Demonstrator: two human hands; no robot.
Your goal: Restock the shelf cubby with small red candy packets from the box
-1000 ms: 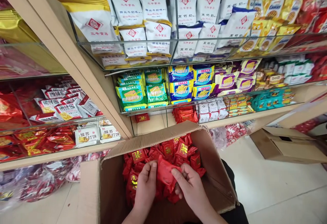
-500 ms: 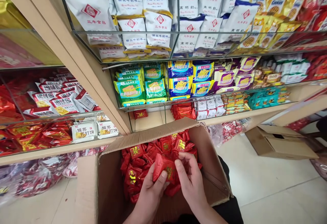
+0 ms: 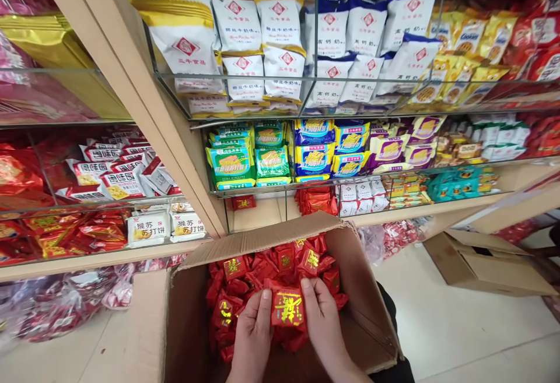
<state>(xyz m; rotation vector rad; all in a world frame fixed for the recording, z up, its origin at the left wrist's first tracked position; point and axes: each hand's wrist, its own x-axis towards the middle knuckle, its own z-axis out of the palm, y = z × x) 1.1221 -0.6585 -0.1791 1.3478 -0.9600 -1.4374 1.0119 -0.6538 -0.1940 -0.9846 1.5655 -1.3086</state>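
Observation:
A red packet with gold print (image 3: 287, 307) is held between both hands, its printed face turned up. My left hand (image 3: 254, 330) pinches its left edge, thumb on top. On the opposite edge my right hand (image 3: 322, 319) grips with closed fingers. Beneath and behind them, several similar red packets (image 3: 231, 266) fill part of an open cardboard box (image 3: 365, 290). The fingers under the packet are mostly hidden.
Shelves with glass dividers hold white packs (image 3: 240, 24), green packs (image 3: 230, 164) and a few red packets (image 3: 317, 201). Another cardboard box (image 3: 490, 260) lies on the floor at right. Plastic-wrapped bags (image 3: 65, 301) lie under the left shelf.
The red packet has turned flat with its gold print facing up, and my hands now hold its two sides. The shelves appear slightly lower and further right in the view.

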